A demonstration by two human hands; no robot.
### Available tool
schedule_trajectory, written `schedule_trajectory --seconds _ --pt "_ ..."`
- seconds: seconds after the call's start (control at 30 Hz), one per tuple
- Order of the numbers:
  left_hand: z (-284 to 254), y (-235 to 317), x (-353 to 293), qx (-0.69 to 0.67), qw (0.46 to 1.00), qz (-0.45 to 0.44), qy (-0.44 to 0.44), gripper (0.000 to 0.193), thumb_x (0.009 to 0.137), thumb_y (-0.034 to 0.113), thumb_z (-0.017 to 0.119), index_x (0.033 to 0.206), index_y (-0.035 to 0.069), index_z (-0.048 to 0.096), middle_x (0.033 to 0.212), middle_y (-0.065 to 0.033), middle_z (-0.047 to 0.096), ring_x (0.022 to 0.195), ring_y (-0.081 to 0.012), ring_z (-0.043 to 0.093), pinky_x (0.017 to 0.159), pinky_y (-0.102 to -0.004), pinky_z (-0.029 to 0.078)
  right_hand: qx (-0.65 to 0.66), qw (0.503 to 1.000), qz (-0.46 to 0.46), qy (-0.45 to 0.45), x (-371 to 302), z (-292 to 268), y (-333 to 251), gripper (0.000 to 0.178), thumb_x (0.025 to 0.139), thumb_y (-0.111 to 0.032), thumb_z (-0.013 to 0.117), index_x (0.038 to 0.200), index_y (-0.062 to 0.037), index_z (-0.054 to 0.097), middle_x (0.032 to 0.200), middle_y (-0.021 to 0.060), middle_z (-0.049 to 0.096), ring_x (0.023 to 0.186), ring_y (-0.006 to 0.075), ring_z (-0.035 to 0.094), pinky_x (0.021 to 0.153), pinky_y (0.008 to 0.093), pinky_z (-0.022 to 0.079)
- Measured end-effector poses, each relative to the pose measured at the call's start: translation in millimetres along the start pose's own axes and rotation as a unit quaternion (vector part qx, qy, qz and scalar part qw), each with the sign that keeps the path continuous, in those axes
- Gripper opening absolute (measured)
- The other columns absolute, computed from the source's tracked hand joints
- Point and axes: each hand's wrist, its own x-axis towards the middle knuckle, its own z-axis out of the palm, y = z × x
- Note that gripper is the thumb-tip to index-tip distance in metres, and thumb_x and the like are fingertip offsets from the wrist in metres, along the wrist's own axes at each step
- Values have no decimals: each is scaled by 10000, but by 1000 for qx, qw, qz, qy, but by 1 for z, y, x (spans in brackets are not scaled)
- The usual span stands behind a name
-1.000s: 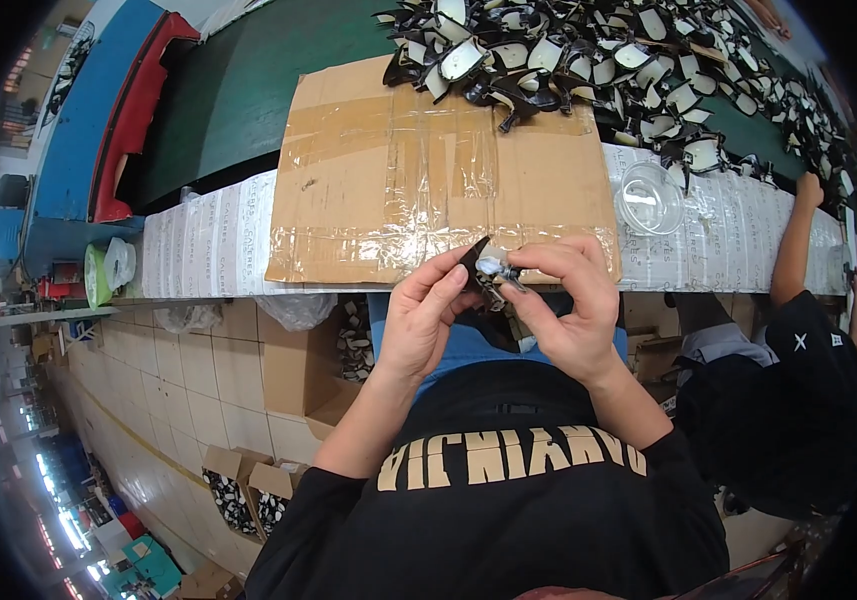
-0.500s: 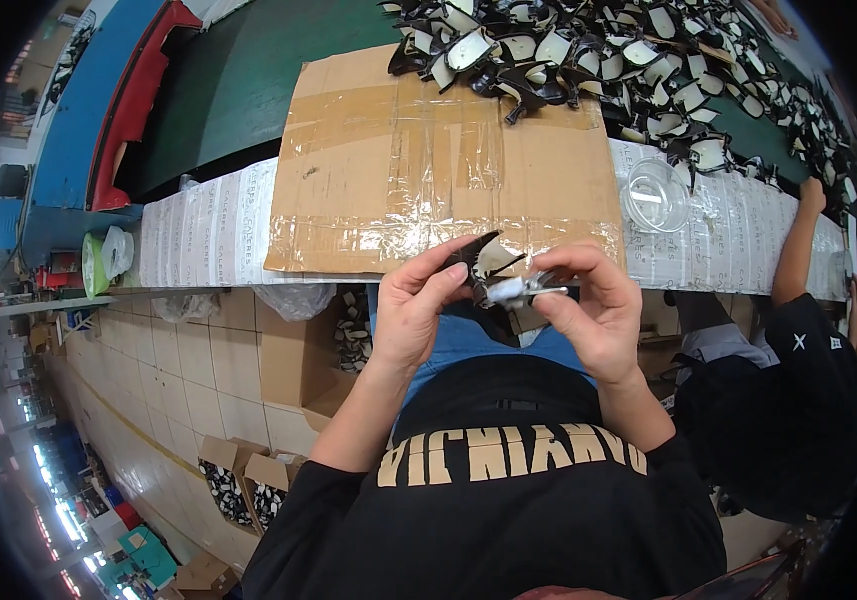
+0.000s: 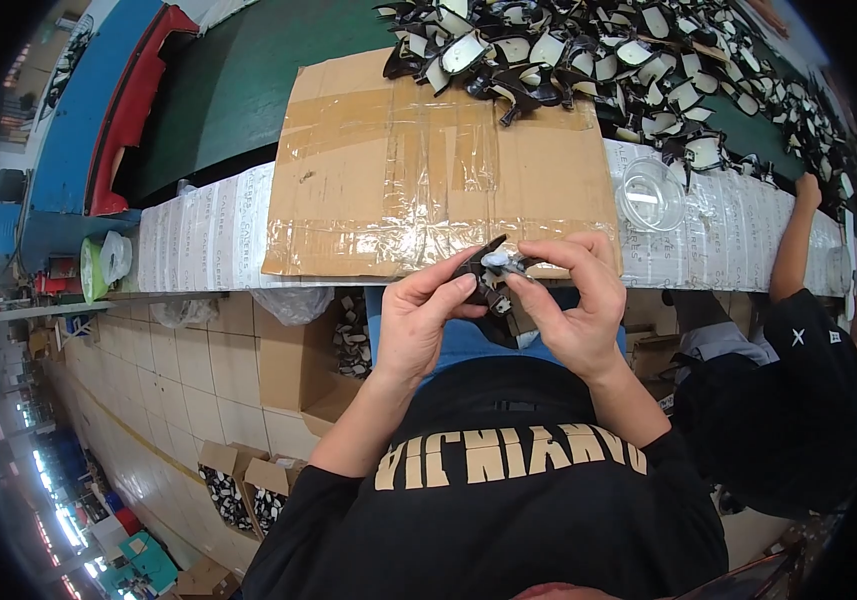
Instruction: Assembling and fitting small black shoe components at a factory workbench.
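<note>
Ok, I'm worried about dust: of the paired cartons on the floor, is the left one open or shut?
Open: nothing covers the left carton, and black-and-white pieces show inside it.

Black top (image 3: 488,530) worn, sleeves (image 3: 298,510) ended near the elbows. Chest crossed by one row of large pale beige block lettering (image 3: 508,458), seen inverted. Blue trousers (image 3: 463,350) worn below, mostly hidden; forearms (image 3: 378,408) left uncovered.

Remotely, I see cardboard (image 3: 338,200) — heaped parts (image 3: 638,58) behind and over its far edge, a tub (image 3: 651,196) right, boxes (image 3: 270,476) on the floor (image 3: 188,375) left.
</note>
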Motion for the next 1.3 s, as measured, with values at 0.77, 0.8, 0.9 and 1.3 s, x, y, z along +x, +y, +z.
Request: schedule_trajectory --seconds 0.77,0.8,0.9,1.3 --pt "0 -2 4 -77 996 -33 30 327 957 16 622 1279 -41 643 1093 -131 726 849 -138 712 701 -247 625 65 996 64 -9 -8 -1 -5 310 719 -45 836 1012 -63 735 898 41 725 836 211 603 773 320 458" --pt "0 -3 5 -76 996 -34 31 327 957 16 622 1279 -41 643 1093 -131 726 849 -138 712 701 -247 625 66 996 65 -10 -8 -1 -4 310 719 -45 836 1012 -63 735 898 41 725 836 211 603 773 320 458" --pt "-1 -3 6 -76 996 -38 36 328 959 19 619 1280 -44 641 1098 -134 723 852 -142 714 696 -256 630 10 1000 16 -8 -6 -3 1 315 717 -65 837 1017 -76 740 885 30 729 830 209 600 780 324 434" --pt "-36 24 -14 -67 996 -52 26 409 907 75 650 1285 -77 624 1027 -121 721 776 -147 689 616 -265 585 -34 999 19 33 6 -9 17 306 726 -59 827 1019 -59 737 922 38 722 853 208 587 788 318 437"
